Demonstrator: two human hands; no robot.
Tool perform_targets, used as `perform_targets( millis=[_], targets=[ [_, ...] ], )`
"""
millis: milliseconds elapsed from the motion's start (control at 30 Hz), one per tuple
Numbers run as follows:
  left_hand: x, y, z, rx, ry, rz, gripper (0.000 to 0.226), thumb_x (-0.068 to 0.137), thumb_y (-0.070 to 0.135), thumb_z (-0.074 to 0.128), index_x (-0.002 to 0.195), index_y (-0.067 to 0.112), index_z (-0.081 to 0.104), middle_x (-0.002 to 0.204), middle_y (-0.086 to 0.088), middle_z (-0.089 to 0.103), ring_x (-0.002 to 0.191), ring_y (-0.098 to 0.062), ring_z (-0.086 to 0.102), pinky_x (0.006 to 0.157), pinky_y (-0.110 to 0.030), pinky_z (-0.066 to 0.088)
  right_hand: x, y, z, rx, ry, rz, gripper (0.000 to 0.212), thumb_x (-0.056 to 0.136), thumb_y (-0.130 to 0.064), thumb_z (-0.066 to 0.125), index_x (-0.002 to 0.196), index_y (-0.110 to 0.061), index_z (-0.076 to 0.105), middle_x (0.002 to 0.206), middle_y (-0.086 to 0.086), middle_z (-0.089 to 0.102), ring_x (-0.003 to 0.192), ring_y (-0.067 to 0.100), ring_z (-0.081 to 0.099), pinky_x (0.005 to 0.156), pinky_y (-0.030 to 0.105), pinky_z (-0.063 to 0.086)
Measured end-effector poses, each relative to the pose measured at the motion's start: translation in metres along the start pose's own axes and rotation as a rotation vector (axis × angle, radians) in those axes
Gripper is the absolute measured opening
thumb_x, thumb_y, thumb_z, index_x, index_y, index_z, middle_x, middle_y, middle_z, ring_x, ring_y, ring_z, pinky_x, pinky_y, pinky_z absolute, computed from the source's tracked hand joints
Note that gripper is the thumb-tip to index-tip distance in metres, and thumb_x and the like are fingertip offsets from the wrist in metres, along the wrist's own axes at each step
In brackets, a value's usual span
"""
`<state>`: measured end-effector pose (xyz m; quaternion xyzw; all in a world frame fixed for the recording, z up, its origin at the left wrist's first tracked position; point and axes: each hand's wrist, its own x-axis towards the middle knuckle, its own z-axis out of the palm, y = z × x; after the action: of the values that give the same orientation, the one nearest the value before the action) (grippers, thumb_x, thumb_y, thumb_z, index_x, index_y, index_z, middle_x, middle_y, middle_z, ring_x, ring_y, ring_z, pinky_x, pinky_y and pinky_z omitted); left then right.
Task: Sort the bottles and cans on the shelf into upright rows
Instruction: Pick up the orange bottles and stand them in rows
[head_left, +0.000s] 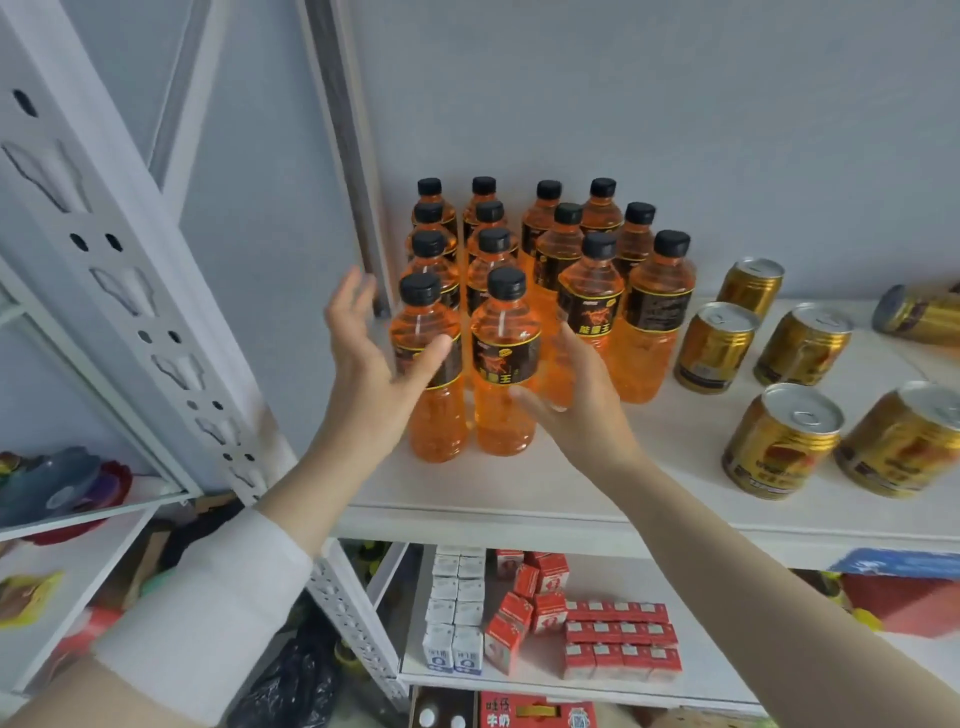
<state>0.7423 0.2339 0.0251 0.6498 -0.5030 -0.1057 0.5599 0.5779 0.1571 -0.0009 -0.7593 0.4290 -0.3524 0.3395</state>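
On the shelf (571, 493), bottles (506, 364) upright, one can (919, 314) sideways.

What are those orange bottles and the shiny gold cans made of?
The orange bottles look like clear, glossy plastic: the orange drink shows through their ribbed walls. Their black caps seem to be matte plastic too. The gold cans look like metal, maybe aluminium or steel: shiny gold sides with ridges and bare silvery tops with pull tabs.
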Motion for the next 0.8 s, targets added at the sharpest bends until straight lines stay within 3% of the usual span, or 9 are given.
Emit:
perform_targets(
  millis=[67,133,200,333,433,633,800],
  targets=[
    [-0.004,0.029,0.008,0.123,0.101,0.267,0.083,0.084,0.043,0.058,0.143,0.008,0.012,0.152,-0.015,0.023,0.14,-0.013,0.023,0.112,-0.01,0.018,-0.008,-0.006,-0.033,-0.143,0.073,-0.092,0.076,0.085,-0.039,0.06,0.146,-0.022,0.019,0.151,-0.002,0.027,0.139,0.013,0.027,0.107,0.026,0.03],
    [-0.001,0.064,0.03,0.22,0.156,0.479,0.069,0.088,0.032,0.054,0.141,0.004,0.02,0.148,-0.011,0.025,0.142,-0.022,0.021,0.118,-0.024,0.017,-0.006,-0.011,-0.074,-0.285,0.151,-0.187,0.07,0.088,-0.04,0.055,0.146,-0.021,0.021,0.152,-0.001,0.026,0.14,0.015,0.026,0.109,0.03,0.03],
    [0.006,0.103,0.066,0.34,0.154,0.575,0.063,0.089,0.029,0.051,0.142,0.003,0.028,0.146,-0.006,0.027,0.142,-0.026,0.02,0.118,-0.031,0.016,0.007,-0.008,-0.122,-0.443,0.186,-0.228,0.066,0.091,-0.041,0.05,0.146,-0.017,0.022,0.153,0.005,0.023,0.141,0.022,0.024,0.112,0.036,0.027],
    [0.02,0.169,0.161,0.659,0.006,0.537,0.064,0.092,0.03,0.051,0.146,0.008,0.025,0.157,-0.013,0.019,0.146,-0.028,0.008,0.118,-0.038,0.011,0.032,0.028,-0.234,-0.898,0.089,-0.138,0.066,0.095,-0.044,0.036,0.148,-0.013,0.01,0.158,0.011,0.005,0.146,0.029,0.001,0.118,0.041,0.004],
    [0.02,0.203,0.241,0.833,-0.154,0.455,0.067,0.095,0.033,0.046,0.149,0.011,0.014,0.159,-0.012,0.004,0.147,-0.027,-0.003,0.118,-0.04,0.001,0.025,0.075,-0.316,-1.127,0.067,-0.062,0.069,0.096,-0.045,0.034,0.148,-0.011,0.004,0.157,0.013,0.0,0.145,0.033,-0.005,0.119,0.045,0.001],
    [0.012,0.254,0.377,0.93,-0.38,0.368,0.069,0.095,0.037,0.044,0.149,0.01,0.011,0.159,-0.013,0.002,0.147,-0.029,-0.005,0.119,-0.042,0.0,0.001,0.152,-0.443,-1.14,0.07,0.097,0.069,0.095,-0.048,0.033,0.148,-0.011,0.008,0.157,0.013,0.005,0.145,0.034,-0.003,0.118,0.044,0.002],
    [0.015,0.27,0.468,0.842,-0.452,0.341,0.067,0.094,0.039,0.045,0.148,0.008,0.018,0.158,-0.015,0.011,0.146,-0.031,0.003,0.119,-0.042,0.006,0.011,0.218,-0.516,-0.997,0.151,0.251,0.066,0.091,-0.05,0.041,0.137,-0.005,0.029,0.14,0.017,0.036,0.135,0.037,0.023,0.111,0.045,0.023]
  ],
)
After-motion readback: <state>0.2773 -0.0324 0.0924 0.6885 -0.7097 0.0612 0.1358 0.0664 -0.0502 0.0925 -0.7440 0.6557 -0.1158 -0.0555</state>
